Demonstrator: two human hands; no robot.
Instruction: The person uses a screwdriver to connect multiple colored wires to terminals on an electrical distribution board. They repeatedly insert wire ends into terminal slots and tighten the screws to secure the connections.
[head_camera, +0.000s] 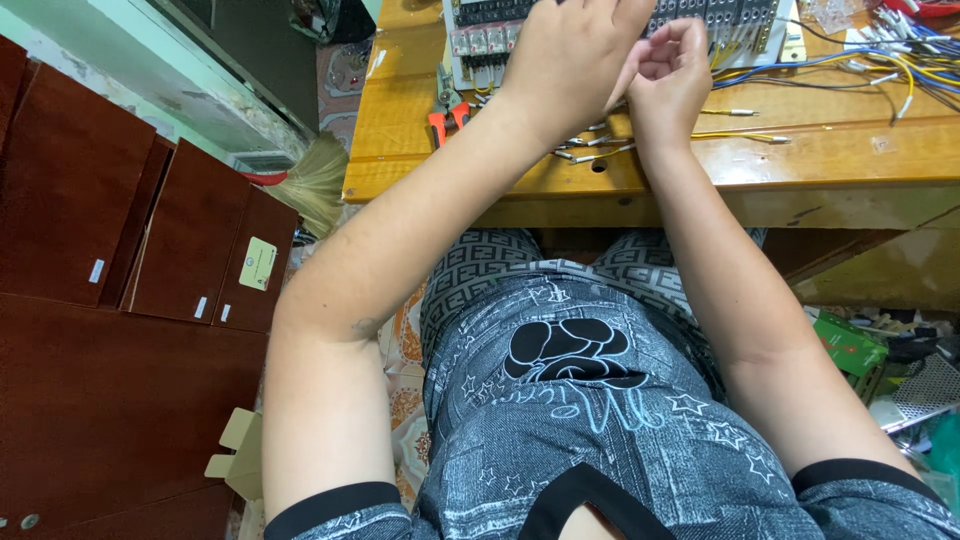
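Pliers (447, 112) w/ orange grips lay at 9 o'clock of the hands. Left hand (570, 60) covered the terminal block (490, 35); grip can't be told. Right hand (668, 75) pinched closed, apparently on a wire end. Judged step: wiring terminals. Next needs exact seating.

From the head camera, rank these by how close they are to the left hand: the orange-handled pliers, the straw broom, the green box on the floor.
1. Orange-handled pliers: on the wooden bench, just left of the left hand.
2. Straw broom: off the bench's left corner, lower and farther left.
3. Green box: down on the floor at far right, past the right forearm.
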